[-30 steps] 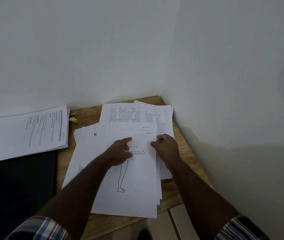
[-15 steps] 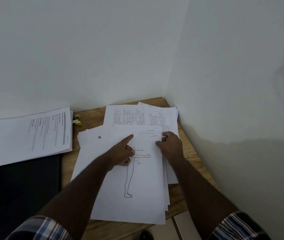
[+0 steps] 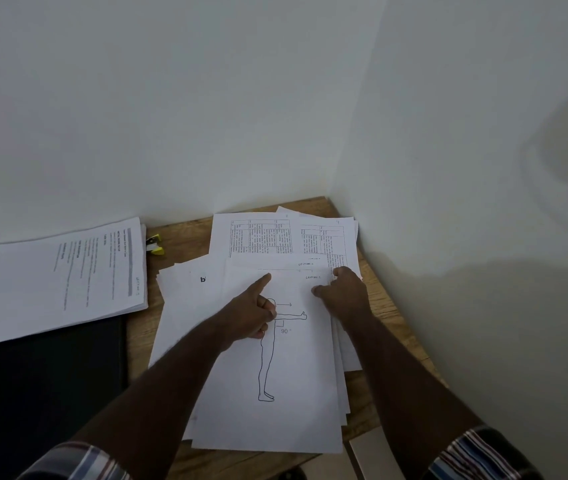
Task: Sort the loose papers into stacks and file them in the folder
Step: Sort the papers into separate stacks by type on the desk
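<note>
A loose pile of white papers (image 3: 185, 306) lies spread on the wooden table (image 3: 178, 237) in the corner. The top sheet (image 3: 296, 393) shows a line drawing of a standing figure with one arm out. My left hand (image 3: 251, 317) rests on this sheet, index finger stretched forward and the other fingers curled. My right hand (image 3: 344, 292) pinches the top right edge of the sheets. A separate stack of printed pages (image 3: 50, 278) lies at the left, over a black folder (image 3: 43, 393).
A small yellow and black clip-like object (image 3: 154, 244) lies by the wall between the two paper groups. White walls close in at the back and right. Sheets with printed tables (image 3: 261, 237) sit at the far end of the pile.
My left index finger has stretched further forward on the top sheet. My right hand has slid slightly toward the sheet's top right corner. The view has shifted a little.
</note>
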